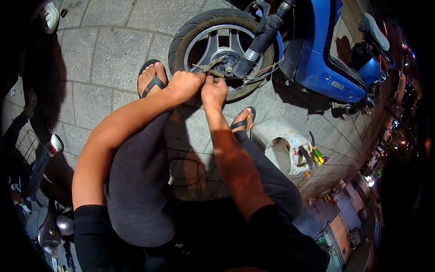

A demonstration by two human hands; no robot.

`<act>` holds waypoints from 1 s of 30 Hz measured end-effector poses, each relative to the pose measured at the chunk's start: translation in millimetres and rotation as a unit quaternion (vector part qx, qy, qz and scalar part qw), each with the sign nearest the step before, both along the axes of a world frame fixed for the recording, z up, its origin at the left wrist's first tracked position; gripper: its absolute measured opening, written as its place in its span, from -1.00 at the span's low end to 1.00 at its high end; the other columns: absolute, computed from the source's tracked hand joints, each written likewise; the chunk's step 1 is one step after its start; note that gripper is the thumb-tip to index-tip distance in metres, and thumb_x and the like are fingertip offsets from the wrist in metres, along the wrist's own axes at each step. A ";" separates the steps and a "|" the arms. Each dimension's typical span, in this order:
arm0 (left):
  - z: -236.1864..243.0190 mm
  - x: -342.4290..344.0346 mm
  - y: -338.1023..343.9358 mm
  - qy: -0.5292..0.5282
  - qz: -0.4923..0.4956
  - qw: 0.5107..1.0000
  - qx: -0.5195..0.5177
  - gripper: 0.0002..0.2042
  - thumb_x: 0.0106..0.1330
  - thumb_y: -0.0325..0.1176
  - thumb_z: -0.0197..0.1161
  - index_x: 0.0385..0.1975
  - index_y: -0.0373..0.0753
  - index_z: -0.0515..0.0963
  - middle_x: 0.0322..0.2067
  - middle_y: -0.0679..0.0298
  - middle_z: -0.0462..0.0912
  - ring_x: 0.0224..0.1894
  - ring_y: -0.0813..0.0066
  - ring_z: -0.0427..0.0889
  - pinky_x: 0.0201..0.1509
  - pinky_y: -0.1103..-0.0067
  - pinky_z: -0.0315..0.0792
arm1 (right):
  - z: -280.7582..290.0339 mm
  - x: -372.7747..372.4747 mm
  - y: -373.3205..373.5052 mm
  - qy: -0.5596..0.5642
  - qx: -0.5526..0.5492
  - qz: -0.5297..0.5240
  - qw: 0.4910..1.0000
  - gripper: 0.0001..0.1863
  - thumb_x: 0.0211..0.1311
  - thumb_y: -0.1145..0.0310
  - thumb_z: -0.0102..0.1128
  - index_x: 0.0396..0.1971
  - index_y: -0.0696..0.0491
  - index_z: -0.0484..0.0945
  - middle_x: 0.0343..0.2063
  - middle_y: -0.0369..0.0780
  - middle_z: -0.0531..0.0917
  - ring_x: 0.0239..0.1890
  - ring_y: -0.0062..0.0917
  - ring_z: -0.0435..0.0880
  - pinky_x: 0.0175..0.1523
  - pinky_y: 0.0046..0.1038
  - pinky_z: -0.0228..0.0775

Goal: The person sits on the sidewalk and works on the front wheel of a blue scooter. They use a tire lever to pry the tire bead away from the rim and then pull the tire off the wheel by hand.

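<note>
Head view. My left hand (186,87): fingers curled; hold hidden, cannot tell. My right hand (215,93): fingers bent, beside it; likewise. Coiled spring (216,72): just past my fingertips, at wheel (231,57) hub. Blue scooter (324,63): right. White plastic stool (278,143): on paving (113,54).

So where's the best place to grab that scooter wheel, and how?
On the wheel, probably grab the tyre at its left edge, coming from the left: its thick curve is uncovered there, while the black strut crosses the right side.
</note>
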State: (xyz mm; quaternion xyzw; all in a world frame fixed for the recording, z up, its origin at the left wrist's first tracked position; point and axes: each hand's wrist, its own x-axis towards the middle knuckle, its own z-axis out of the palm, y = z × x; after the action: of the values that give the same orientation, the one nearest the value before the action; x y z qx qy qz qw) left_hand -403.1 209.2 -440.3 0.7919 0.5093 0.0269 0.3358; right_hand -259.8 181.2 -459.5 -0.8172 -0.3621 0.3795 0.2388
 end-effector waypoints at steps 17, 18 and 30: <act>2.2 10.1 2.5 0.022 0.110 0.990 -0.083 -0.74 0.36 -0.10 0.30 -0.29 -0.18 0.69 -0.39 -0.01 0.76 -0.28 -0.07 0.78 -0.22 0.08 0.61 | 10.6 7.8 -1.7 0.235 -0.068 -0.131 0.961 -0.76 0.45 0.29 0.31 -0.29 0.18 0.66 -0.50 -0.27 0.68 -0.56 -0.62 0.58 -0.46 -0.50 0.44; 4.1 11.0 2.6 0.027 0.110 0.990 -0.086 -0.75 0.34 -0.13 0.29 -0.29 -0.19 0.70 -0.39 -0.01 0.77 -0.27 -0.06 0.79 -0.22 0.09 0.62 | 9.5 7.1 -0.6 0.243 -0.078 -0.153 0.955 -0.77 0.44 0.28 0.32 -0.29 0.18 0.66 -0.52 -0.27 0.66 -0.59 -0.63 0.56 -0.50 -0.51 0.42; -2.1 7.5 -2.0 -0.007 0.115 0.991 -0.062 -0.70 0.42 -0.02 0.27 -0.30 -0.15 0.65 -0.41 -0.03 0.74 -0.34 -0.15 0.74 -0.26 0.04 0.57 | 15.0 3.6 14.6 0.220 -0.103 -0.140 0.960 -0.75 0.37 0.32 0.36 -0.33 0.25 0.66 -0.54 -0.21 0.69 -0.52 -0.57 0.62 -0.41 -0.48 0.49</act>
State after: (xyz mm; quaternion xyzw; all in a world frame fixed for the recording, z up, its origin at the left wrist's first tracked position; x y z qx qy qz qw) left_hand -395.6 207.2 -442.4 0.7057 0.5952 0.0389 0.3824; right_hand -256.2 195.8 -444.6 -0.7761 -0.1410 0.5481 0.2781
